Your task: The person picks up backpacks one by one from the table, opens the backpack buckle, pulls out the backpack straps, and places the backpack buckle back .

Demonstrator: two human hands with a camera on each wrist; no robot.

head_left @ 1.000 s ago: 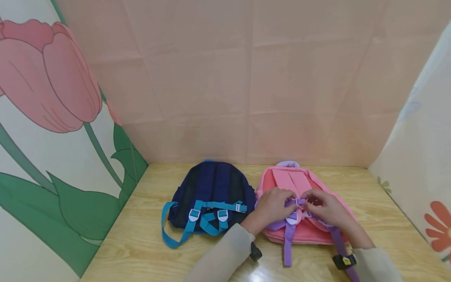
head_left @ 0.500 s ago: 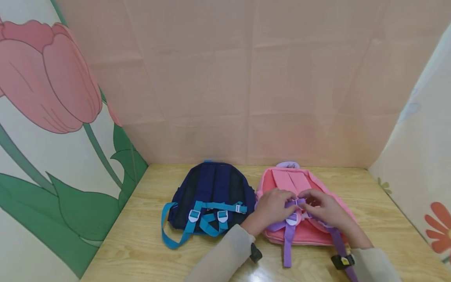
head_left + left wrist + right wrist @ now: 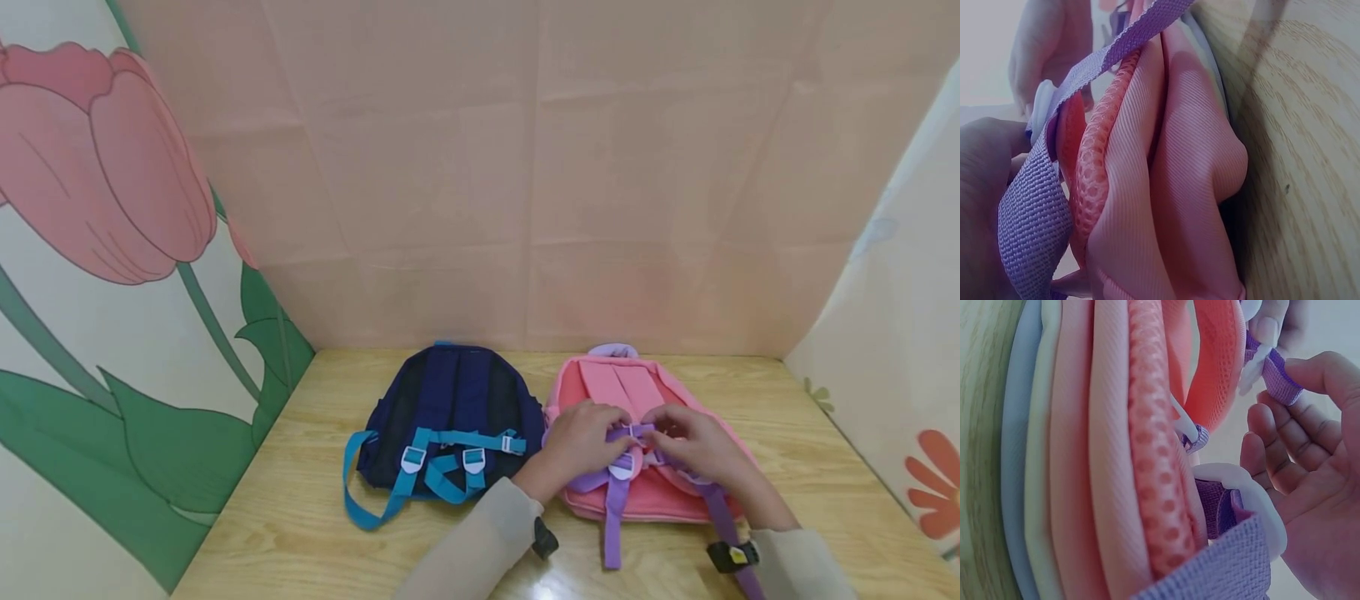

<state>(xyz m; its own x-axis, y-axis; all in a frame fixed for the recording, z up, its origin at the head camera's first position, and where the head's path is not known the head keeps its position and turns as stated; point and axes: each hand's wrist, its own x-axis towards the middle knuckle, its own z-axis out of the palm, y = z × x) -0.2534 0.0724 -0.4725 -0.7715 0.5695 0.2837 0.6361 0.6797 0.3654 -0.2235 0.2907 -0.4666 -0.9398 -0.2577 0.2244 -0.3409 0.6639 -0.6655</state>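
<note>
A pink backpack [image 3: 660, 500] with purple straps lies back side up on the table, right of centre in the head view. My left hand [image 3: 581, 437] pinches a small white buckle [image 3: 1252, 374] on the purple chest strap, raised above the backpack. From the other side, my right hand [image 3: 693, 443] pinches the free end of the purple webbing [image 3: 1284, 382] between thumb and index finger, its other fingers loosely curved. A white strap adjuster [image 3: 621, 467] sits below my left hand. In the left wrist view, purple webbing [image 3: 1035, 219] partly hides the left fingers.
A navy backpack [image 3: 453, 392] with blue straps [image 3: 367, 517] lies to the left, close against the pink one. The wooden table [image 3: 277, 467] ends at a plain pink backdrop [image 3: 525, 208]. Flower-printed panels [image 3: 90, 208] stand at both sides.
Both hands stay at the same spot on the purple strap. The right fingers shift very slightly; the backpacks have not moved.
</note>
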